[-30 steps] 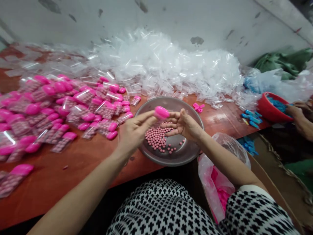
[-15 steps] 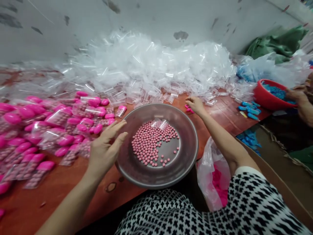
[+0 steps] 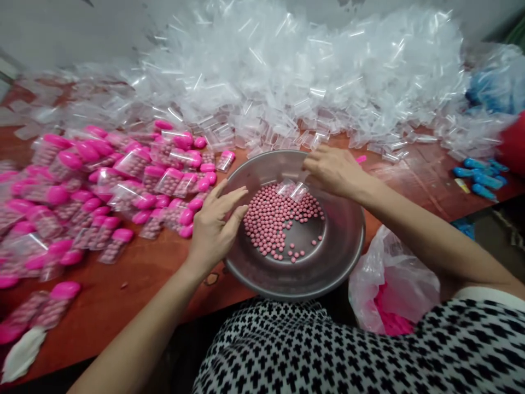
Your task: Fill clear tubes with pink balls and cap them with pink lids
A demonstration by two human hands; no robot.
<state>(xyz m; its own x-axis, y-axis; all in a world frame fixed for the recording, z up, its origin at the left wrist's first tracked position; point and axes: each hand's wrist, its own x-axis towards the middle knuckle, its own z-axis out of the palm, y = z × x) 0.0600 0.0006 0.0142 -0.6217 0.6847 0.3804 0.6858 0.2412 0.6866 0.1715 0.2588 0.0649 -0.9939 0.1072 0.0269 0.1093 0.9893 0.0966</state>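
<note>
A grey metal bowl (image 3: 353,241) stands in front of me with many small round pink candies (image 3: 266,219) in it. Two small clear plastic containers (image 3: 298,191) lie on the candies toward the back. At the bowl's left rim is my left hand (image 3: 215,230), its fingers apart and nothing in them. My right hand (image 3: 334,171) reaches over the far right rim with curled fingers. Whatever those fingers hold, if anything, is hidden. Just beyond its wrist a bit of a pink cap (image 3: 361,159) shows on the table.
Filled, pink-capped containers (image 3: 133,164) are heaped on the left. A large pile of clear empty containers (image 3: 262,71) runs along the wall. On the right are blue-capped pieces (image 3: 484,178) and a red bowl (image 3: 512,143). A plastic bag (image 3: 369,268) with pink pieces hangs near my lap.
My right hand has moved left from the pink caps on the table to above the bowl's far rim. The view has shifted; my left hand stays spread by the left rim.
</note>
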